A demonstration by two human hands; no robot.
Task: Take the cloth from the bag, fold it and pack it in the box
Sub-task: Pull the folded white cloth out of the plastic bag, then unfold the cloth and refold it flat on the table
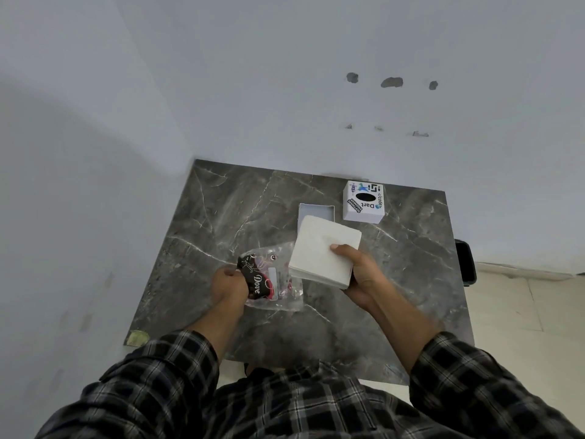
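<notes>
A person in a plaid shirt (285,407) stands over a dark marble slab (221,210) set against a pale wall. The right hand (361,274) grips a white folded cloth (323,251), thumb on top, lifted clear of the clear plastic bag (278,280). The left hand (229,286) pinches the bag's near-left edge. An open white box (313,212) lies just behind the cloth, with its stickered lid (364,202) to the right
</notes>
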